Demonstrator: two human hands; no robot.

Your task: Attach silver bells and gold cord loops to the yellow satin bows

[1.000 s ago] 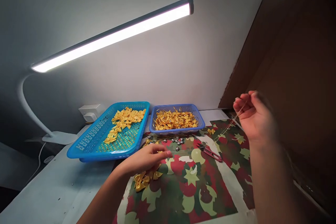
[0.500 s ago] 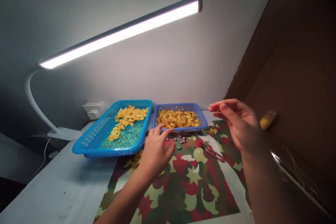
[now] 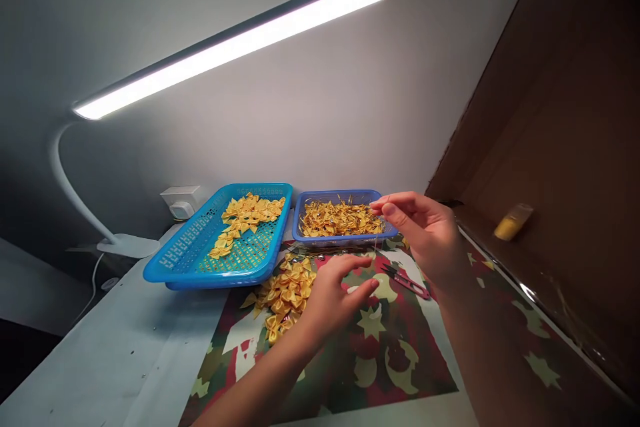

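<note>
My left hand hovers low over the patterned cloth, fingers loosely curled and apart, just right of a heap of yellow ribbon bows. My right hand is raised beside the small blue basket, thumb and forefinger pinched on a thin thread that hangs down toward the cloth. That basket holds yellow bows with gold wires. Red thread snips lie on the cloth under my right hand.
A larger blue tray with more yellow bows sits at the left. A lit bar lamp arches over the grey table. Brown cardboard walls off the right, with a yellow object against it. A white socket stands behind the tray.
My right hand came down and leftward from beside the cardboard to the small basket. My left hand slid right off the bow heap, uncovering it.
</note>
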